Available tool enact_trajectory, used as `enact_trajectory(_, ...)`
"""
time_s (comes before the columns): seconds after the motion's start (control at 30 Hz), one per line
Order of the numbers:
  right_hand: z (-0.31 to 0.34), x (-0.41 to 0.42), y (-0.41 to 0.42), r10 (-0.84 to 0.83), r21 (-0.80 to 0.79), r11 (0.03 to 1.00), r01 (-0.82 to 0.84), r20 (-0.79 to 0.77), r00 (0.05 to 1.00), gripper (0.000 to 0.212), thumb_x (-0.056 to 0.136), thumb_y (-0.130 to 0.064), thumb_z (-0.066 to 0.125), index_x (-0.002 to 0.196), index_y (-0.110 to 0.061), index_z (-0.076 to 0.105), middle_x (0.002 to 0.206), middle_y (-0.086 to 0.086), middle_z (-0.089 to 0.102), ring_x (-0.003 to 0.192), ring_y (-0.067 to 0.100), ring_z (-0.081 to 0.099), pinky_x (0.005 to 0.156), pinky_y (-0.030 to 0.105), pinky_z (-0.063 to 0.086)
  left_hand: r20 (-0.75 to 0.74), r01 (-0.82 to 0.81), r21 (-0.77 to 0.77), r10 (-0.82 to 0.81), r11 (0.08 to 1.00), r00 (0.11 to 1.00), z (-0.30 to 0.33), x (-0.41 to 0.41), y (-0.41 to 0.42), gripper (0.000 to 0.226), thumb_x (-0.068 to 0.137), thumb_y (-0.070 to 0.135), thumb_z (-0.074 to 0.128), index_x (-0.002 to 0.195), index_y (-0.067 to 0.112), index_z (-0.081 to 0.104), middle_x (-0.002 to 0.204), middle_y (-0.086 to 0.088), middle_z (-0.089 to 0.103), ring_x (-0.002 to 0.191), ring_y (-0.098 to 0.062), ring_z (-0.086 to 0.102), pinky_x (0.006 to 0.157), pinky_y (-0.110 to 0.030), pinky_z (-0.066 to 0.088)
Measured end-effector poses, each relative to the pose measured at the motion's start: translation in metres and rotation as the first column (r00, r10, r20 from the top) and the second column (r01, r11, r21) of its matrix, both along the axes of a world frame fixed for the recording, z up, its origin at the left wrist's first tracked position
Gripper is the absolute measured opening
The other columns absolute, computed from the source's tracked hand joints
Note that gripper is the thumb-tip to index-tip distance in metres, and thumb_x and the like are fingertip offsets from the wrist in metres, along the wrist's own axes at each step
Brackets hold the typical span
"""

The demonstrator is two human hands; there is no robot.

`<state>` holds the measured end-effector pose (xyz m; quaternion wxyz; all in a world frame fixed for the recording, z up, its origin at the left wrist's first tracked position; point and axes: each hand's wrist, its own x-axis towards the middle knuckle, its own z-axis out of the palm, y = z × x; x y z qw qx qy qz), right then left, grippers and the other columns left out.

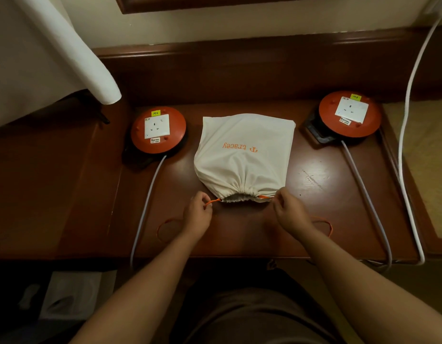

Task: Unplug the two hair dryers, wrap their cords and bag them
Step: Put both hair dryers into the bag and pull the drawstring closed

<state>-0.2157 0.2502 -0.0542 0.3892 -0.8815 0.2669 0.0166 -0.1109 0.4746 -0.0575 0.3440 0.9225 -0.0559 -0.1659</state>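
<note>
Both forearms reach forward over the wooden table (326, 184). At the near mouth of the cloth bag (244, 150), the left hand (197, 217) pinches 1 end of the orange drawstring (213, 201) and the right hand (290, 212) pinches the other end, hands apart. The bag lies between 2 round orange sockets (158, 130), both without plugs. It looks soft and bulky, probably not heavy; the gathered neck seems the best place to hold.

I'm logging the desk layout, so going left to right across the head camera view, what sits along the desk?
White cloth → left orange socket reel → left hand → cream drawstring bag → right hand → right orange socket reel → white cable.
</note>
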Motion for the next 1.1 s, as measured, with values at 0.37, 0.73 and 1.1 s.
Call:
enact_trajectory(0.37, 0.015, 0.008, -0.001, -0.064, -0.043, 0.997, 0.063, -0.019, 0.998, 0.006, 0.086, -0.007, 0.045, 0.087, -0.012, 0.046, 0.067, 0.011, 0.056, 0.065, 0.034, 0.051, 0.055, 0.043, 0.043, 0.102, 0.145, 0.028, -0.147, 0.989, 0.984, 0.010, -0.001, 0.011, 0.021, 0.079, 0.011, 0.066, 0.073, 0.018, 0.046, 0.081, 0.001, 0.047, 0.070, -0.020, 0.049, 0.062, -0.032, 0.037)
enact_trajectory(0.73, 0.019, 0.008, 0.002, -0.244, 0.105, 0.964, 0.246, -0.034, 0.969, 0.018, 0.092, -0.022, 0.054, 0.082, -0.011, 0.044, 0.071, 0.006, 0.055, 0.065, 0.023, 0.050, 0.057, 0.034, 0.038, -0.029, 0.009, -0.155, -0.014, 0.988, 0.999, 0.012, 0.004, 0.015, 0.047, 0.087, 0.036, 0.056, 0.049, 0.011, 0.048, 0.051, -0.001, 0.044, 0.053, -0.018, 0.043, 0.058, -0.039, 0.037)
enact_trajectory(1.1, 0.021, 0.014, 0.002, -0.296, 0.129, 0.944, 0.303, -0.071, 0.953, 0.044, 0.097, -0.024, 0.047, 0.064, 0.003, 0.059, 0.056, 0.010, 0.051, 0.057, 0.023, 0.044, 0.052, 0.033, 0.028, -0.094, 0.148, 0.104, -0.139, 0.983, 0.986, 0.022, 0.016, 0.027, 0.029, 0.090, 0.028, 0.060, 0.062, 0.023, 0.055, 0.066, -0.003, 0.060, 0.066, -0.025, 0.057, 0.059, -0.035, 0.040)
